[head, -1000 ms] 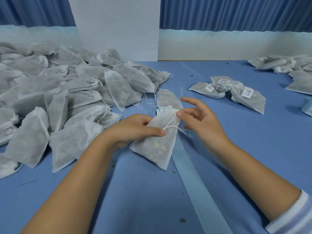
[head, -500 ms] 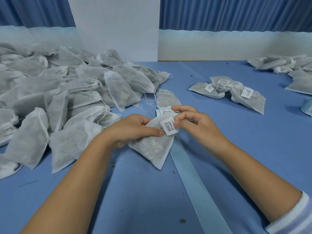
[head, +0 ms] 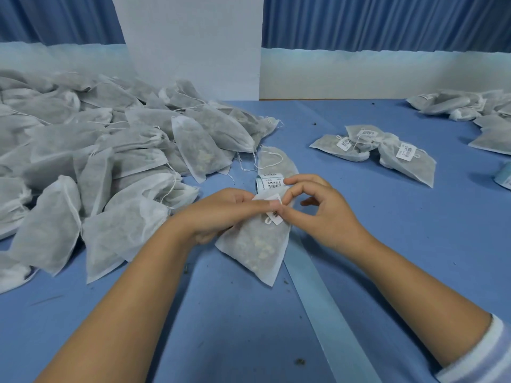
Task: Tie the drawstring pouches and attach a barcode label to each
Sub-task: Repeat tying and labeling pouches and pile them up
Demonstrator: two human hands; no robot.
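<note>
A white mesh drawstring pouch (head: 255, 248) filled with dried bits lies in front of me on the blue table (head: 359, 222). My left hand (head: 221, 211) pinches its gathered neck. My right hand (head: 318, 208) pinches a small white barcode label (head: 276, 217) folded at the pouch's neck, by the looped string. Just behind my hands lies a roll of barcode labels (head: 269, 183), with its pale blue backing strip (head: 326, 308) running toward me.
A big heap of unlabelled pouches (head: 91, 161) fills the left side. One loose pouch (head: 273, 161) lies behind the roll. Labelled pouches (head: 387, 150) lie right of centre, more pouches (head: 464, 106) far right. A white board (head: 190, 45) stands at the back.
The right hand brought a barcode label onto the pouch's neck and now folds it around the string. The pouch shifted slightly toward me; the left hand kept its grip.
</note>
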